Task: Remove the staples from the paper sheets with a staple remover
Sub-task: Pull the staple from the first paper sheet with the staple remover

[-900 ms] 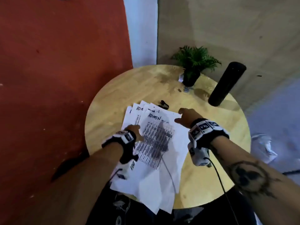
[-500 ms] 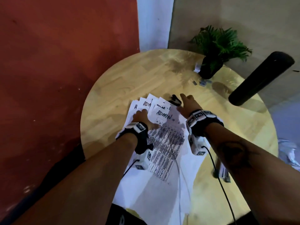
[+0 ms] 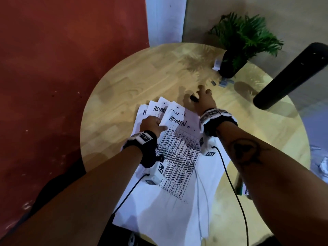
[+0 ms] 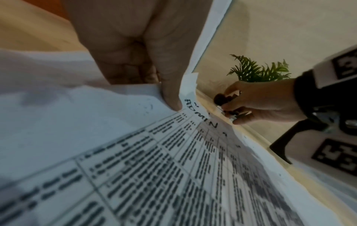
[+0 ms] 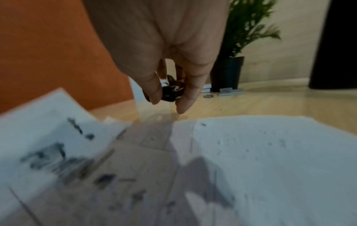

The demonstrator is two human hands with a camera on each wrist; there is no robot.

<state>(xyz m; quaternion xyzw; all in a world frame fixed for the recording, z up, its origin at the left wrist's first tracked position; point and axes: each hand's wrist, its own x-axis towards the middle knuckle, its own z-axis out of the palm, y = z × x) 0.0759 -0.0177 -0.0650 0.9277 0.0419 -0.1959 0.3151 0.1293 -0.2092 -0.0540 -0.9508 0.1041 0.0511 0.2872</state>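
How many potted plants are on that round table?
1. The potted plant stands at the table's far edge, beyond the right hand and left of the black cylinder.

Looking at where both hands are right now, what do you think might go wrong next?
1. The right hand pinches the staple remover only at the fingertips, so it may slip.
2. The left hand holds just one corner of the fanned paper sheets, which overhang the table and could slide.
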